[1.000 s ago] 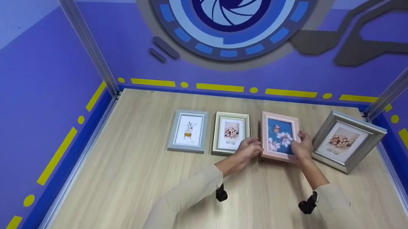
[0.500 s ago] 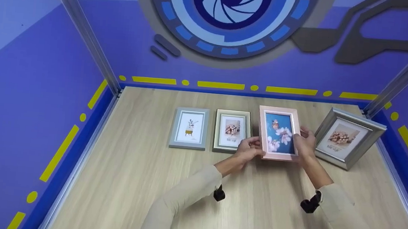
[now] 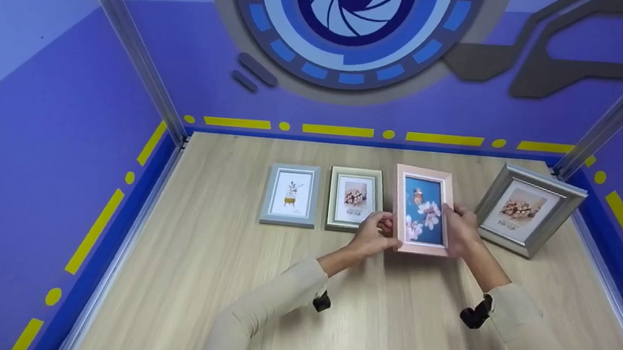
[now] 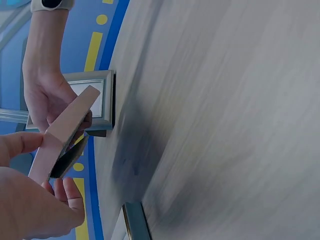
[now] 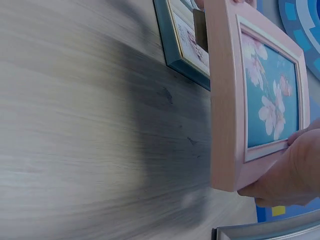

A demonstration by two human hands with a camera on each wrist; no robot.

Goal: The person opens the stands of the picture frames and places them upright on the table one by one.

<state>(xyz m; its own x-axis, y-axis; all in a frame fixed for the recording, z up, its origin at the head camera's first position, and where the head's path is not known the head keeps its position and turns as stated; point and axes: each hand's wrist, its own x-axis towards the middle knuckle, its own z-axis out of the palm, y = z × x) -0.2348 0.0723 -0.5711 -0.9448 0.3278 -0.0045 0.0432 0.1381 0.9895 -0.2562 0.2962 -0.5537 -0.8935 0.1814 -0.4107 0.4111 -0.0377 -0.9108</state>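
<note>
Both hands hold a pink picture frame (image 3: 397,210) with a blossom picture, tipped up above the table. My left hand (image 3: 372,234) pinches its lower left corner, thumb at the front. In the left wrist view, the left fingers curl behind the frame, by a dark stand flap (image 4: 65,162) that sticks out from its back. My right hand (image 3: 463,232) grips the right side, thumb on the front and the other fingers behind. In the right wrist view, the frame's lower edge (image 5: 224,110) hangs over its shadow on the tabletop.
Left of the hands, a champagne-coloured frame (image 3: 332,199) and a light blue-grey frame (image 3: 267,194) lie on the wooden table (image 3: 197,255). A larger silver frame (image 3: 558,225) stands angled at the right, close to my right hand. Blue-purple walls (image 3: 317,110) enclose the back and sides.
The pink frame has been tilted more upright and brought slightly left and nearer, with both hands still on it. The other frames have stayed put; the head view shifts slightly.
</note>
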